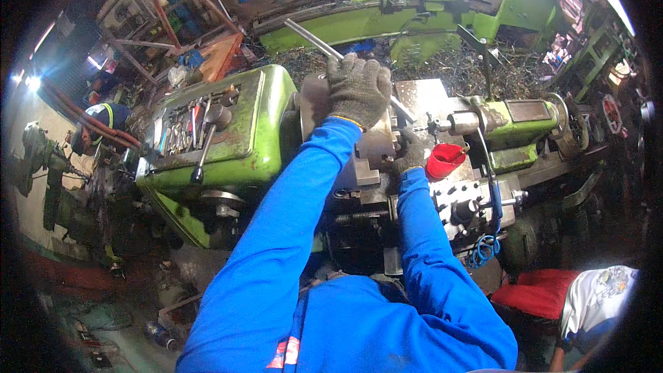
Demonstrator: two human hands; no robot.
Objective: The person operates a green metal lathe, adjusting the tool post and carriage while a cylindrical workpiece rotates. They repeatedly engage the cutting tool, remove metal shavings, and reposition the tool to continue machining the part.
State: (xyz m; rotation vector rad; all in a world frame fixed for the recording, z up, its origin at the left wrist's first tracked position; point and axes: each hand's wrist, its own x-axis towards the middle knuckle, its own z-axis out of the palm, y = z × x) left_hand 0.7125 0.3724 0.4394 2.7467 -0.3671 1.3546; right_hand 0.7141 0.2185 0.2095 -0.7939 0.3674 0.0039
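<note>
My left hand [359,90], in a dark knitted work glove, is closed round a long metal bar [309,36]. The bar slants over the lathe chuck [315,100], one end rising to the far left and the other showing beyond my fingers. My right hand [411,150], gloved too, is low beside the stepped chuck jaws [364,174]. Its fingers look curled, but what they hold is hidden in shadow. Just right of it a red plastic cup [445,160] stands on the carriage, near the tool post [464,210].
The green headstock [259,107] carries wrenches and other hand tools [183,128]. At right are the tailstock [521,116] and a coiled blue hose [485,252]. Metal shavings [442,52] lie behind the lathe. One person bends at lower right [594,297], another stands at far left [103,119].
</note>
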